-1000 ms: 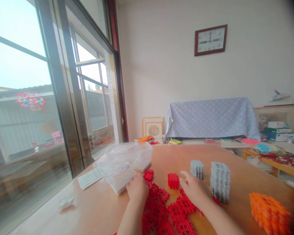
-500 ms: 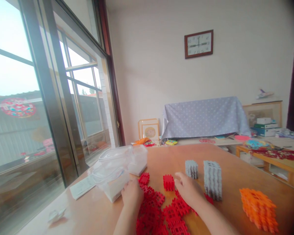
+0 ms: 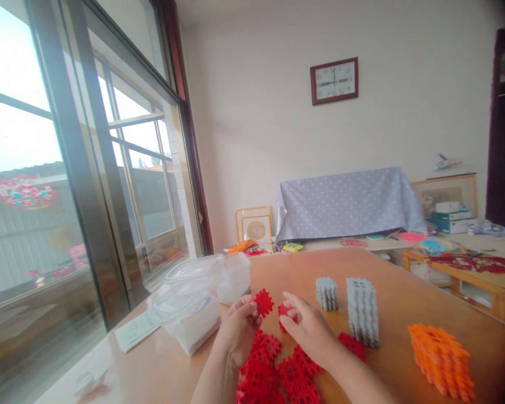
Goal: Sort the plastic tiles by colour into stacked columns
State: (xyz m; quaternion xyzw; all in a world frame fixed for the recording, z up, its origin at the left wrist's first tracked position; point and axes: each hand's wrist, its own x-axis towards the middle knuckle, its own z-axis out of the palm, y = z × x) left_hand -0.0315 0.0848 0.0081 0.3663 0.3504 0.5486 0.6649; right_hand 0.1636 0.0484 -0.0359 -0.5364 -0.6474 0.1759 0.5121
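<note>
My left hand (image 3: 240, 325) is closed, pinching a red square interlocking plastic tile (image 3: 264, 303) with notched edges, tilted up above the table. My right hand (image 3: 307, 325) has its thumb and fingers apart in front of a small red stack of tiles (image 3: 283, 317), partly hiding it; I cannot tell whether they touch. Below and between my hands lies a loose pile of red tiles (image 3: 258, 381). More red tiles (image 3: 352, 346) lie beyond my right forearm.
A short grey stack (image 3: 327, 294), a tall grey stack (image 3: 362, 311) and an orange stack (image 3: 441, 362) stand on the right of the wooden table (image 3: 303, 266). Clear plastic containers (image 3: 193, 322), a paper booklet (image 3: 137, 331) and a crumpled wrapper (image 3: 90, 381) are on the left.
My left hand has lifted a red tile off the pile and brought it rightward. My right hand has shifted left, its fingers now in front of the small red stack.
</note>
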